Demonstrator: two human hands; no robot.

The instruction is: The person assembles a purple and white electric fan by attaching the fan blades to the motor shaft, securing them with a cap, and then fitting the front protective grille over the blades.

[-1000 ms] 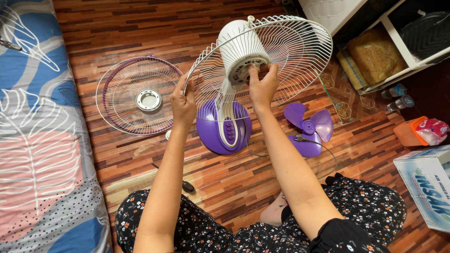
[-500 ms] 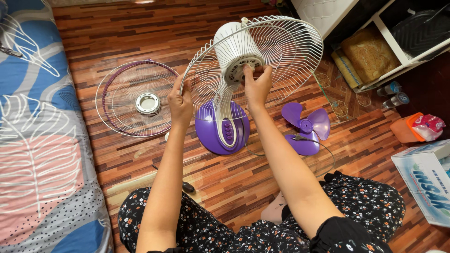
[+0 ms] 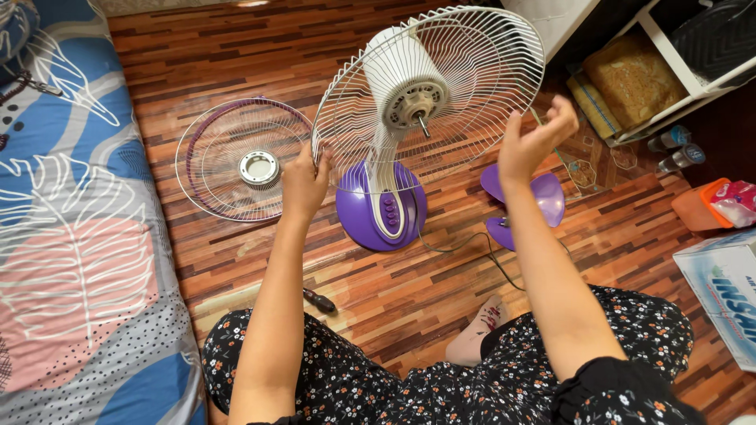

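The fan (image 3: 394,149) stands on the wooden floor (image 3: 236,47) in front of the seated person, its rear guard (image 3: 465,71) fitted and the motor shaft (image 3: 423,124) bare. The left hand (image 3: 305,182) pinches the guard's left rim; the right hand (image 3: 534,142) hovers right of it, fingers loosely spread, empty. Best, I'd say, to keep that rim steadied. The purple blade (image 3: 543,197) lies near on the right, the front guard (image 3: 240,157) to the left.
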